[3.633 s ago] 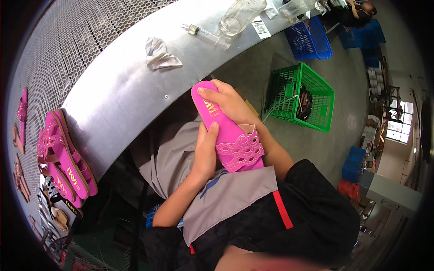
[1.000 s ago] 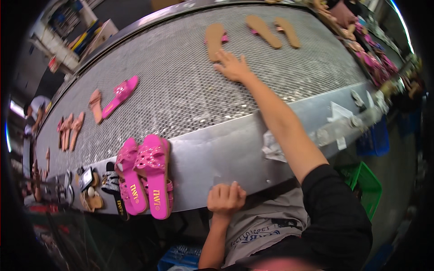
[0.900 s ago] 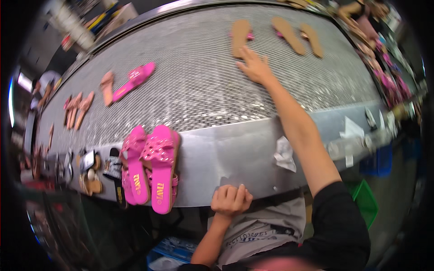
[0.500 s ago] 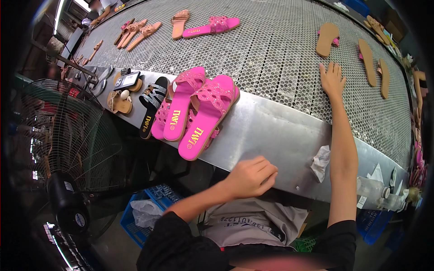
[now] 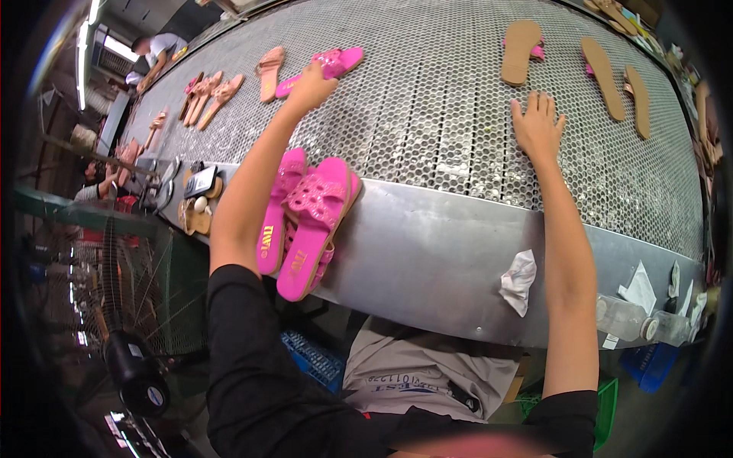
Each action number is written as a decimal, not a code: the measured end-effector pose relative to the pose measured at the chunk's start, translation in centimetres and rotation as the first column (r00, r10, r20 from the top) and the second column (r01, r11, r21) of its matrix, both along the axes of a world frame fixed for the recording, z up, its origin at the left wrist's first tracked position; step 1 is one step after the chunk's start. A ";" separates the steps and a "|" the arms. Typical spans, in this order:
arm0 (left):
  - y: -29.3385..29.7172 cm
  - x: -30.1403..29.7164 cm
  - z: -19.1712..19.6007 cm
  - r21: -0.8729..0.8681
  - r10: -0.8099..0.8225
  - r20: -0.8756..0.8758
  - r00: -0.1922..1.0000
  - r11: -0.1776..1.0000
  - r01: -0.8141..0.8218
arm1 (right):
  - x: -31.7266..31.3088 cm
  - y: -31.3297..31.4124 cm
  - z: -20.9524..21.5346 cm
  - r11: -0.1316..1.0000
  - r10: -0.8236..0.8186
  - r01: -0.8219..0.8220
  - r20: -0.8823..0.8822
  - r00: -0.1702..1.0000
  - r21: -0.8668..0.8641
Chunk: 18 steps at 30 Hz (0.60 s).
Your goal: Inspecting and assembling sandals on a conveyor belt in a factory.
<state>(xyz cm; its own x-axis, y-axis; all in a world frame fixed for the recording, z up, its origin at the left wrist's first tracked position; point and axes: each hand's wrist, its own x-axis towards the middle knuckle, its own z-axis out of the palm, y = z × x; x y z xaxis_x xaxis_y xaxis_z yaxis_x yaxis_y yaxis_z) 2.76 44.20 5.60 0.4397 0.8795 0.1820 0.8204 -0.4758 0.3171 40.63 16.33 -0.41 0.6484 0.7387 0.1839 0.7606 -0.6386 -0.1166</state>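
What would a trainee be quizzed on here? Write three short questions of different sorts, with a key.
1. True or false: the left hand is at the pink sandal far out on the perforated belt.
2. Which hand lies flat, fingers spread, on the bare belt? A: left. B: right.
3. Fill in: the stacked pink sandals lie on the belt's metal ____, overhanging it.

Key: 1 true. 2 B; the right hand holds nothing, just short of the upturned tan-soled sandal. 3 edge; a crumpled white tissue lies on it too.
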 end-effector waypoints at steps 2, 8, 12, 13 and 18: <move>1.1 3.0 -0.2 -0.251 0.113 0.255 0.960 0.967 -0.047 | 1.1 -0.9 -0.3 0.999 -0.037 0.038 0.020 0.999 -0.020; 3.9 3.6 -0.2 -0.723 0.581 0.529 0.618 0.690 -0.031 | -0.1 -0.5 1.4 1.000 0.009 -0.009 -0.003 1.000 0.026; -0.8 4.8 2.5 -0.647 0.511 0.711 0.482 0.745 0.165 | 0.5 -0.9 0.3 1.000 0.005 -0.005 -0.016 1.000 0.022; -3.4 5.6 4.3 -0.607 0.490 0.748 0.448 0.778 0.163 | 1.1 -1.3 -0.1 1.000 -0.005 0.006 -0.010 1.000 0.019; -15.6 2.8 11.4 -0.450 0.392 0.891 0.230 0.683 0.575 | 1.9 -1.9 1.8 1.000 0.001 -0.001 -0.049 0.999 0.007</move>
<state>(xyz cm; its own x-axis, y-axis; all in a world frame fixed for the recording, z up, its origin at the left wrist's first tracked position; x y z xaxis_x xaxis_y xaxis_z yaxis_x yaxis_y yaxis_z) 5.56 28.61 16.97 0.4640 0.8857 -0.0163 -0.3341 0.1920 0.9228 42.55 14.46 1.38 0.6561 0.7381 0.1572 0.7545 -0.6371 -0.1577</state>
